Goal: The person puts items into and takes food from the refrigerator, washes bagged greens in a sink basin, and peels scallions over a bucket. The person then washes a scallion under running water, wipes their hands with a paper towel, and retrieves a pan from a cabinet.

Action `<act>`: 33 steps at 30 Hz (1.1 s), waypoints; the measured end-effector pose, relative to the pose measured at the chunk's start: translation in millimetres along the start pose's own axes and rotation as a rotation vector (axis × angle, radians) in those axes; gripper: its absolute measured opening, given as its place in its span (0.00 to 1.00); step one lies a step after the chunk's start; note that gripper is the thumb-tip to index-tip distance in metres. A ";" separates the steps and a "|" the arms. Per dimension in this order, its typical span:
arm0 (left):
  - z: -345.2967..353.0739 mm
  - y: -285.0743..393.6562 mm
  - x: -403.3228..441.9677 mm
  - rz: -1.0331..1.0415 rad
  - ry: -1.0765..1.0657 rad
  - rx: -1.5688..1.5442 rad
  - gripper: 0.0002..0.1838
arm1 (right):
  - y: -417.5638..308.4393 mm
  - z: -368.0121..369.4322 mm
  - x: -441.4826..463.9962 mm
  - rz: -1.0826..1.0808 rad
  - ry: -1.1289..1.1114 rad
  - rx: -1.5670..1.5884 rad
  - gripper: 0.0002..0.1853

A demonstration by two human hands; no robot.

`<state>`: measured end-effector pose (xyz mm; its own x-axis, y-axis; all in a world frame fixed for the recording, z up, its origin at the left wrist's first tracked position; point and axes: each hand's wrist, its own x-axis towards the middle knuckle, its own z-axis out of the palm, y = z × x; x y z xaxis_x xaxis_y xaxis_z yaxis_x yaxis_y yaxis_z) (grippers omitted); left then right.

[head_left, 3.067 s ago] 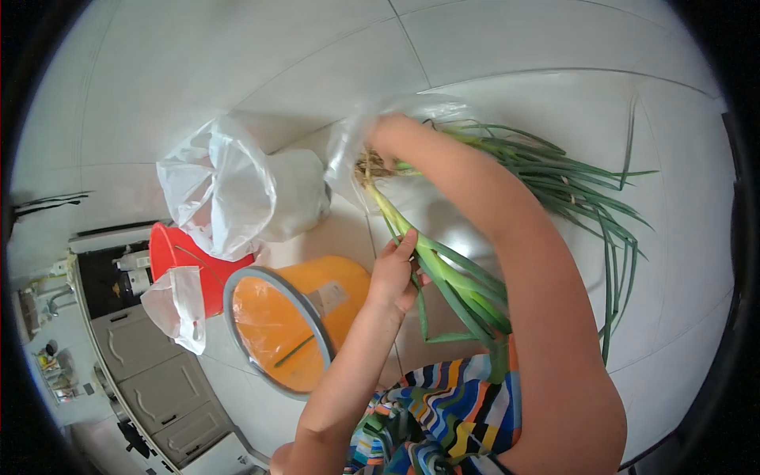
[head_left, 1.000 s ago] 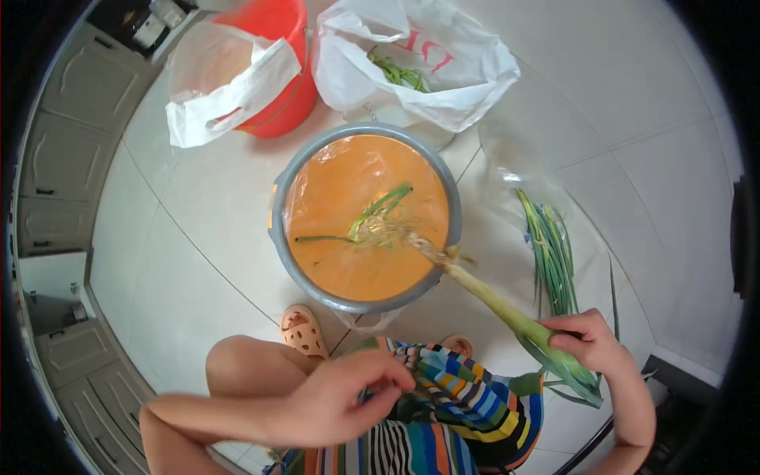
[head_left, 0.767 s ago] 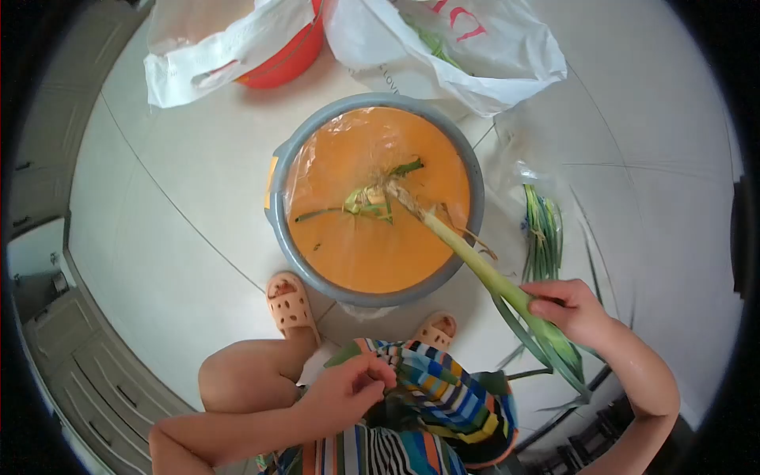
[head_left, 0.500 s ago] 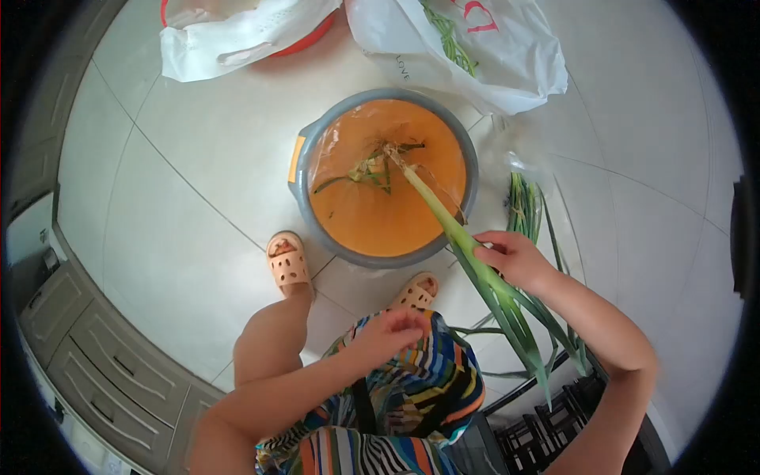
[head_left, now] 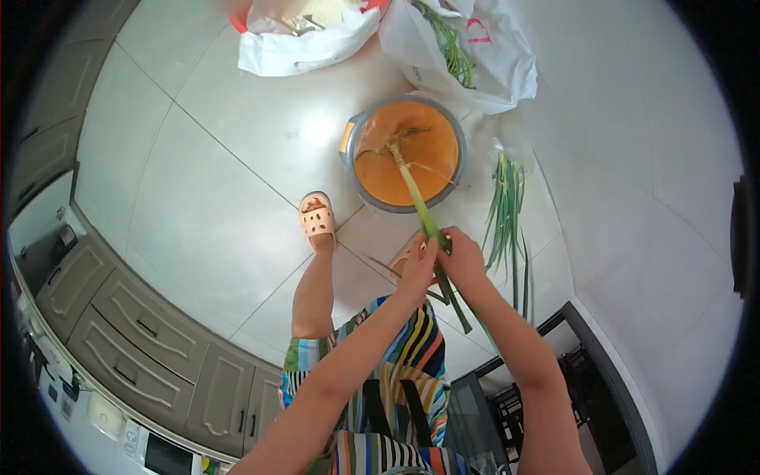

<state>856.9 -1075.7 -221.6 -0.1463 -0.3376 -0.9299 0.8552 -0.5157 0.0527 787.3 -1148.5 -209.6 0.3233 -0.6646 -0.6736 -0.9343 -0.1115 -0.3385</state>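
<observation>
A long green onion [head_left: 414, 192] slants down from the orange bucket [head_left: 405, 209], its root end over the bucket's opening. My left hand [head_left: 419, 265] and my right hand [head_left: 462, 255] are side by side, both closed on its green part. Dark green leaves hang below them. The grey-rimmed bucket is lined with clear plastic and holds a few scraps of leaf. To its right a bunch of green onions [head_left: 505, 207] lies on the floor, its upper end by a clear bag.
Above the bucket stand a white bag [head_left: 507, 67] with green vegetables and another white bag [head_left: 305, 54] over a red bucket. Sandals [head_left: 317, 218] are on the tiles. Grey cabinets [head_left: 146, 324] line the left; a dark-framed rack [head_left: 582, 380] is lower right.
My left hand has come up from my lap and taken hold of the green onion beside my right hand. The view has shifted, and the bucket looks smaller and farther off.
</observation>
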 end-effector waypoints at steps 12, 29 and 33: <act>-5.5 -13.7 25.7 0.175 0.073 0.343 0.14 | 6.4 -30.5 32.2 -0.093 -0.477 0.013 0.13; -8.8 8.9 -7.9 -0.203 0.026 -0.169 0.16 | 40.1 34.5 138.1 -0.208 0.007 0.000 0.11; -13.5 -8.7 -4.5 -0.173 -0.100 -0.163 0.15 | 11.6 29.6 194.1 -0.158 0.061 0.060 0.09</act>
<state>856.8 -1059.1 -222.8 -0.3385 -0.3361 -0.8789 0.8811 -0.4410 -0.1707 843.7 -1256.9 -363.7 0.4540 -0.6863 -0.5682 -0.8613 -0.1748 -0.4770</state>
